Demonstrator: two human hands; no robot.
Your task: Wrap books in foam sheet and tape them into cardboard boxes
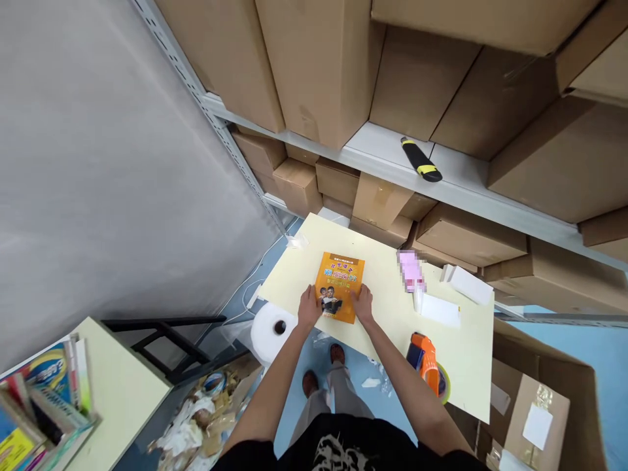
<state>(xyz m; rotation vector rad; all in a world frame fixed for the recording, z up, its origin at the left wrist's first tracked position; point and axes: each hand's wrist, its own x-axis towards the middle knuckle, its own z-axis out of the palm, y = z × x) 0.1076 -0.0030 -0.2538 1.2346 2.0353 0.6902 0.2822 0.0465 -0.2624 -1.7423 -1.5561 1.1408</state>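
Observation:
An orange book [338,288] with a picture of people on its cover is between my two hands, at the near edge of a pale yellow table [289,275]. My left hand [309,306] grips the book's left edge near its lower corner. On the opposite edge, my right hand [362,304] holds it with the fingers closed at the side. The cover faces up. Whether the book rests fully on the tabletop or is slightly raised, I cannot tell.
Right of the book lie a pixelated pink item [411,269], white slips [440,310] and an orange tape dispenser [426,363]. A black-and-yellow cutter [420,159] sits on the shelf [456,190] among cardboard boxes. A white roll [267,343] stands left; books [49,386] fill another table.

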